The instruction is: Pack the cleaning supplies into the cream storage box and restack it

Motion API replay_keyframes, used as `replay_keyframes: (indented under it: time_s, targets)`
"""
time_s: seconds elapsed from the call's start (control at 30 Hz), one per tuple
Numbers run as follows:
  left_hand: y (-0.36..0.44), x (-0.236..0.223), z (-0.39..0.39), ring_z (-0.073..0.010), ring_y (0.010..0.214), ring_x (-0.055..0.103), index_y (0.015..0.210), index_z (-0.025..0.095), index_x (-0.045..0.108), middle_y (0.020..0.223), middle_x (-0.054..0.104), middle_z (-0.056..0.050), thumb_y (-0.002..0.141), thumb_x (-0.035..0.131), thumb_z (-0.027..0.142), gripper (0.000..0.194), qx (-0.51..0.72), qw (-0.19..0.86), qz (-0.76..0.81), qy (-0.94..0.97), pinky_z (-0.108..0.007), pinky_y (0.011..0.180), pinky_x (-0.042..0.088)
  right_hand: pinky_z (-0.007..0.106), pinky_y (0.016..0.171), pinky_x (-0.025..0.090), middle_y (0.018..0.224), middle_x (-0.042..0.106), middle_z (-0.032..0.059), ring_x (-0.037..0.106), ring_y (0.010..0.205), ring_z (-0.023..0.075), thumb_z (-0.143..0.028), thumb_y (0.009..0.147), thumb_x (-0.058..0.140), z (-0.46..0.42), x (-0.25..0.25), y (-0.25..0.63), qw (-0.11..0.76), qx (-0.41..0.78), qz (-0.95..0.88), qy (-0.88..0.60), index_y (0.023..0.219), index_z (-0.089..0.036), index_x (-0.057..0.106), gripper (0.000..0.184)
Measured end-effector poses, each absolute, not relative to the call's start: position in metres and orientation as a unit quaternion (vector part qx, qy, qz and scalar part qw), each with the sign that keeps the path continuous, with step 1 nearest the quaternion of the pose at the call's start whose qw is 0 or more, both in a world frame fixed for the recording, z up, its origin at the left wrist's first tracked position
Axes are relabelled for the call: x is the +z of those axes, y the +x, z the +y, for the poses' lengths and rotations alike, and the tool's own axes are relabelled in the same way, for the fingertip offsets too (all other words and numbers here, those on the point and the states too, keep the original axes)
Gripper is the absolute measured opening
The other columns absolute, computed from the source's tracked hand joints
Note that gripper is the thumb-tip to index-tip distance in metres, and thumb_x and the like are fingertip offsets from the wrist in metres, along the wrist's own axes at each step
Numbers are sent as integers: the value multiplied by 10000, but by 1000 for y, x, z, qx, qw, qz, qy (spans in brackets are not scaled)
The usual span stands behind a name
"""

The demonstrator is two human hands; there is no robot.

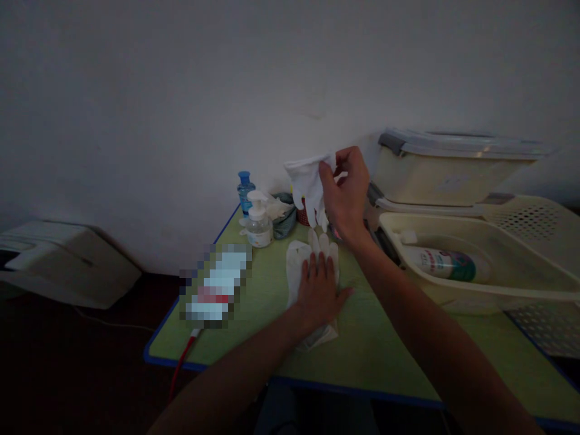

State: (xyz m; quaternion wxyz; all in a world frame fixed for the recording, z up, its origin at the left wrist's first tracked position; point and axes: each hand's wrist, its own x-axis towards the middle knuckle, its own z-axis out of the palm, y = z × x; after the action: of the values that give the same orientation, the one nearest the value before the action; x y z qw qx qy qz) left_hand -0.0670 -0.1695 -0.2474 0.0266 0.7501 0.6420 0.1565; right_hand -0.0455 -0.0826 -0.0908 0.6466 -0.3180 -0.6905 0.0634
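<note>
My left hand [319,290] lies flat with fingers stretched out on a white glove [296,263] that rests on the green table [254,338]. My right hand [347,193] is raised above it, fingers closed on a second white glove [308,184] that hangs down with its fingers pointing at the table.
A pump bottle [258,223], a blue-capped bottle [245,190] and a small grey pouch [284,217] stand at the table's far edge by the wall. At right sit stacked cream plastic tubs [453,175], one basin [489,284] holding a spray bottle [441,263]. A blurred flat item [215,287] lies left.
</note>
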Motion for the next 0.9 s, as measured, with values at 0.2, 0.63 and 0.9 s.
replay_keyframes:
  time_s: [0.2, 0.63, 0.9]
  targets:
    - [-78, -233, -165, -280, 1246, 355, 1266, 152, 410, 1338, 425, -131, 879, 324, 329, 435, 224, 23, 621, 751, -453, 1013, 283, 244, 531, 344, 686, 433, -40, 445, 576, 108, -213, 838, 454, -135, -103, -20, 655, 47, -709, -258, 798, -234, 392, 76]
    - [-103, -218, -158, -266, 1080, 449, 1127, 132, 506, 1124, 532, -141, 824, 447, 283, 343, 157, 13, 711, 685, -416, 939, 335, 232, 514, 409, 649, 562, -36, 507, 553, 107, -420, 600, 699, -107, -181, 22, 440, 577, -614, -310, 730, -213, 535, 295]
    - [-113, -227, -143, -304, 1290, 251, 1299, 139, 316, 1381, 332, -159, 741, 526, 451, 674, 181, 24, 718, 672, -536, 1040, 154, 243, 588, 450, 714, 652, -26, 591, 668, 142, -379, 584, 710, -86, -228, 36, 397, 640, -551, -359, 812, -227, 626, 287]
